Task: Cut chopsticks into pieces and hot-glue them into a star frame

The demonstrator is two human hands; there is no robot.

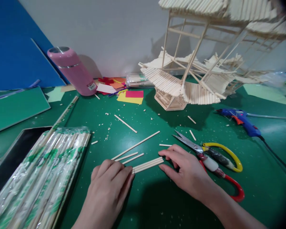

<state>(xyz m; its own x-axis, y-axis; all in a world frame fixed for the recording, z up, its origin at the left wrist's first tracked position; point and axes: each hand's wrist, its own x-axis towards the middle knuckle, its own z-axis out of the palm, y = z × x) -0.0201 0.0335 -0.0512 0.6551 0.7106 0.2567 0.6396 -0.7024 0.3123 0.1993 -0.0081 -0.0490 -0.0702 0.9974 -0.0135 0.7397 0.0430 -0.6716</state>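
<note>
Several short wooden sticks lie side by side in a small row on the green table, between my two hands. The fingertips of my left hand are pressed together at the row's left end. At the right end, the thumb and forefinger of my right hand are spread around the stick tips, one on each side. Two short loose sticks and a longer one lie just beyond my left hand. Another stick lies beyond my right fingertips.
Scissors with yellow and red handles lie right of my right hand, a blue glue gun farther right. A stick-built pavilion model stands behind. Wrapped chopsticks lie left. A pink bottle and coloured papers are at the back.
</note>
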